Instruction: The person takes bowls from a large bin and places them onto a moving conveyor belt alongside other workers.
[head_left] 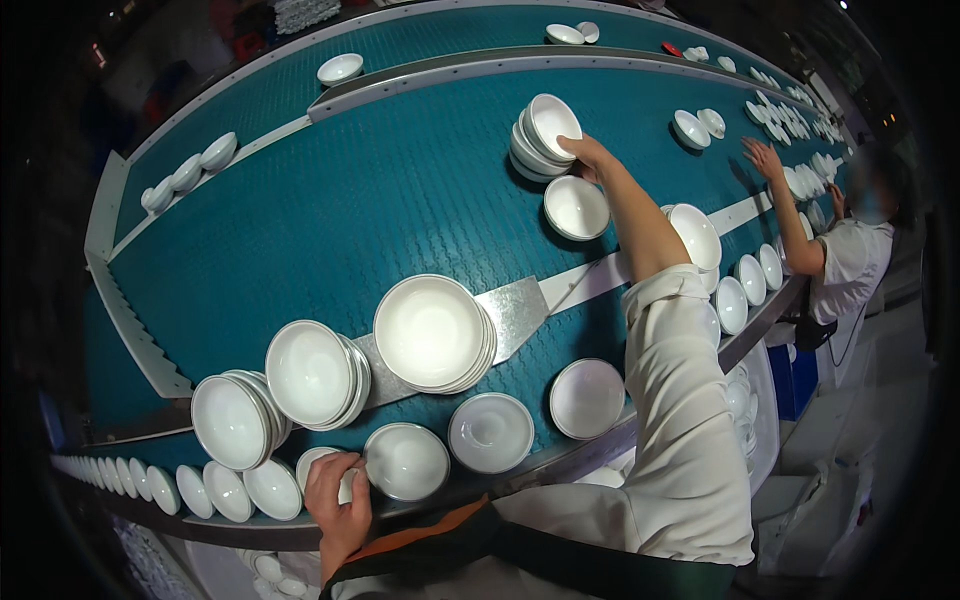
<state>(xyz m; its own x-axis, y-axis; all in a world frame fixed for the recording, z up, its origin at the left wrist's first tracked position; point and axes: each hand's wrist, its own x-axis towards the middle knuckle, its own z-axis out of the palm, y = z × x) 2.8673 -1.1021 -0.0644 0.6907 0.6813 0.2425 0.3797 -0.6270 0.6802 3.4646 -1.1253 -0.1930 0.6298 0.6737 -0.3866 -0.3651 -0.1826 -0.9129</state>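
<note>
My right hand (588,157) reaches out over the teal belt, fingers closed on the rim of a white bowl (552,122) tilted at the top of a small stack (530,158). Another white bowl (577,208) sits just nearer than that stack. At the belt's near edge, my left hand (338,495) has bent fingers around a small white bowl (312,466), hiding part of it. A larger white bowl (406,461) stands just to its right. Beyond the left hand, stacks of white bowls (318,372) (430,332) (232,420) lean along the metal divider.
The teal conveyor belt (300,220) stretches across, bounded by metal rails (400,78). A row of bowls (228,490) lines the near edge. At right, a co-worker (850,250) reaches over more bowls. Below the belt edge are tubs (765,430) holding bowls.
</note>
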